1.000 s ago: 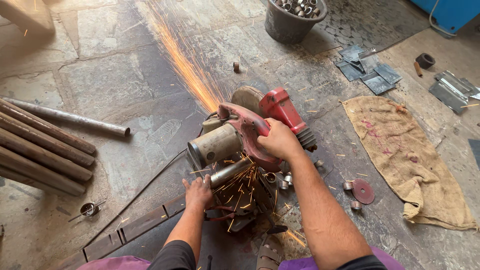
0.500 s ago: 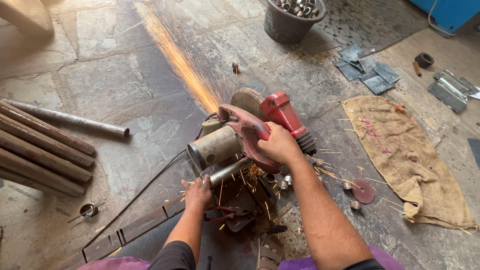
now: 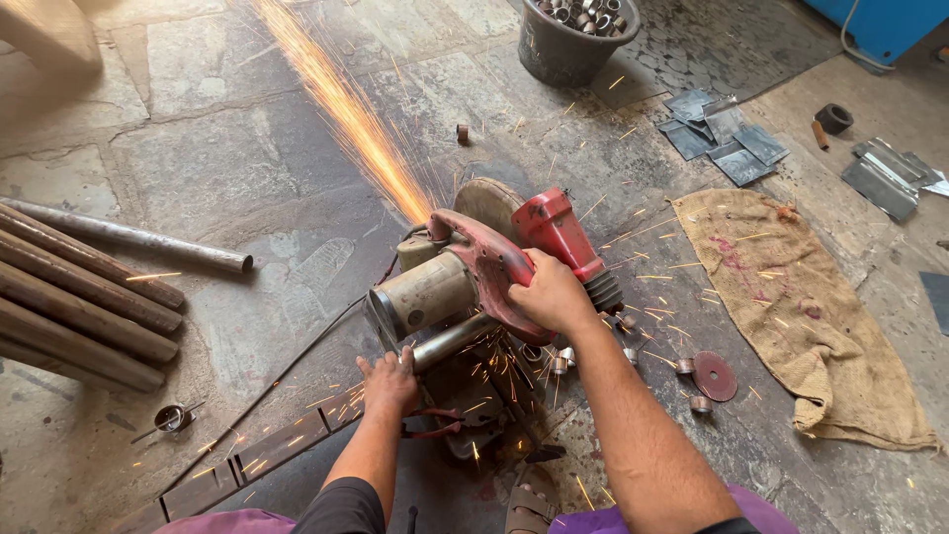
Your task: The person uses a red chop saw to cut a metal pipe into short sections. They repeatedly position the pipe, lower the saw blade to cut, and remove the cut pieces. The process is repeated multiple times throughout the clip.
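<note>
Right hand (image 3: pixel 550 293) clamped on the handle of the red chop saw (image 3: pixel 499 259), pressing down; left hand (image 3: pixel 391 381) closed on the steel pipe (image 3: pixel 453 341) under the blade. Sparks (image 3: pixel 341 104) now streaming far beyond the saw, fewer scattering near the vise than before. Cut well along, probably.

No packages, signs or screens show anywhere. The one thing that may be a label is a small round pale patch on the end of the chop saw's motor housing (image 3: pixel 420 297), left of centre; it is too small to tell.
</note>
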